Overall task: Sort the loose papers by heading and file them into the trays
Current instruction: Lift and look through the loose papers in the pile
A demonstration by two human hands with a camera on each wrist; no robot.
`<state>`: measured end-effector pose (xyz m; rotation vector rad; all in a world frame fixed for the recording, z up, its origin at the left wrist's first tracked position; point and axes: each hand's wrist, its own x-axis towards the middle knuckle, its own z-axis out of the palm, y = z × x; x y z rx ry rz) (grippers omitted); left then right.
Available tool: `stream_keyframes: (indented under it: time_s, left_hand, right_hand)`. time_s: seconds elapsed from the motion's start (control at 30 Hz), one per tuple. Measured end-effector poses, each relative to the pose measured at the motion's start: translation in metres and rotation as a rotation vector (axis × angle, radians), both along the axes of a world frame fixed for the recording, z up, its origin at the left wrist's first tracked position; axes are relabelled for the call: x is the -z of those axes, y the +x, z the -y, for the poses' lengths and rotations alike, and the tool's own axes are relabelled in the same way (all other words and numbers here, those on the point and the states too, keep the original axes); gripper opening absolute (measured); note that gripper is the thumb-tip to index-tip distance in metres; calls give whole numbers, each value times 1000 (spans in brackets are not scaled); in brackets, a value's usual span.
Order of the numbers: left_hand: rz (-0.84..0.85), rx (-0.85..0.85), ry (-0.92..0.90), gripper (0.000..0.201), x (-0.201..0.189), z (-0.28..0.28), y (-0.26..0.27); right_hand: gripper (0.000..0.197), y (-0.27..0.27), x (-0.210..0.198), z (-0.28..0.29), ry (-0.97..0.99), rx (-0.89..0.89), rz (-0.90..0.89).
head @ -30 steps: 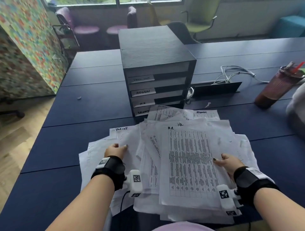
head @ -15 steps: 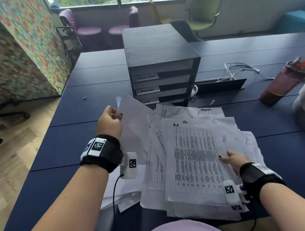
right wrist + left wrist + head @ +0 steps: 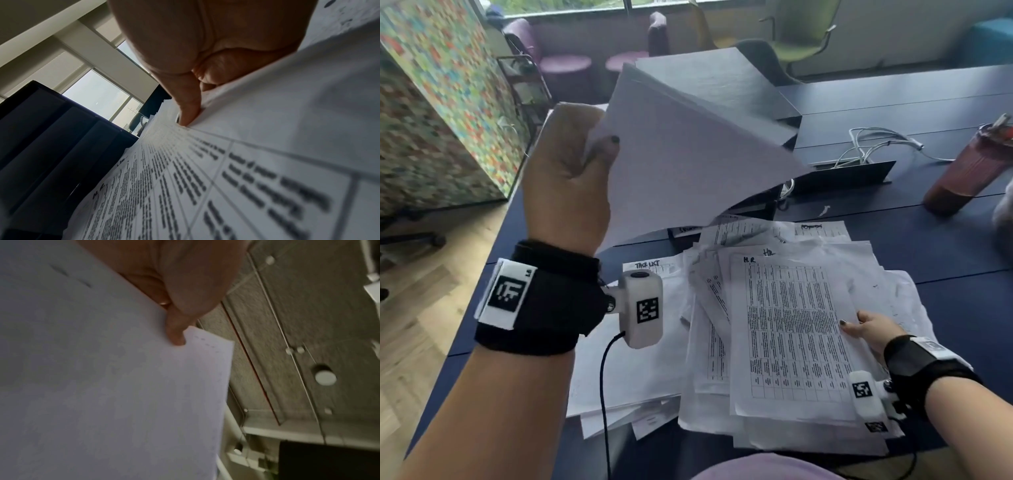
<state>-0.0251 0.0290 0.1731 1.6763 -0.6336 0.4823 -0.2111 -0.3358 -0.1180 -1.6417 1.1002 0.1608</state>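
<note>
Now, sheet in hand: the left hand (image 3: 566,178) pinches a blank-backed white sheet of paper (image 3: 688,154) by its near left corner, thumb over the back, fingers curled behind it; the left wrist view shows a fingertip (image 3: 174,337) pressed on the same sheet (image 3: 102,386).
Key relation: the raised sheet hangs between the head camera and the black stacked tray unit (image 3: 722,85), its long axis running up and away toward the unit; the unit lies straight beyond the left hand, so that hand is the nearer one for filing.
Right hand: the right hand (image 3: 873,330) rests on the right edge of the printed white table sheet headed "H.R." (image 3: 791,325), thumb on top and fingers curled under the edge, well nearer the person than the unit.
Loose pile: the spread heap of white papers (image 3: 654,359) lies on the dark blue table (image 3: 945,246), just in front of the unit.
Hidden: the held sheet's heading faces away and cannot be read; the sheet covers most tray slots and labels.
Likely next: reading that heading, I judge, before choosing a slot.
</note>
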Motion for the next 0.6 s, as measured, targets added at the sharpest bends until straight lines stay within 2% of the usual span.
stream_keyframes:
  time_s: [0.07,0.17,0.23,0.3,0.43,0.53,0.6]
  left_hand:
    - [-118,171,-121,37,9,5,-3]
    - [-299,195,19,50,45,10,3]
    - [-381,192,119,43,75,9,10]
    - [-536,179,111,28,106,5,14]
    - [-850,75,171,22,171,-10,13]
    - [-1137,3,63,30,195,-23,10]
    - [-1285,-105,-9,21,206,-32,8]
  right_hand:
    - [6,0,0,-1,7,3,23]
    - [27,0,-14,-13,15,56,67]
    - [45,1,-30,-25,9,93,99]
    - [63,1,-37,-30,36,132,152]
    - [37,1,-41,-35,47,162,167]
    - [28,-1,-37,-31,43,124,131]
    - [23,-1,-35,-29,56,135,129]
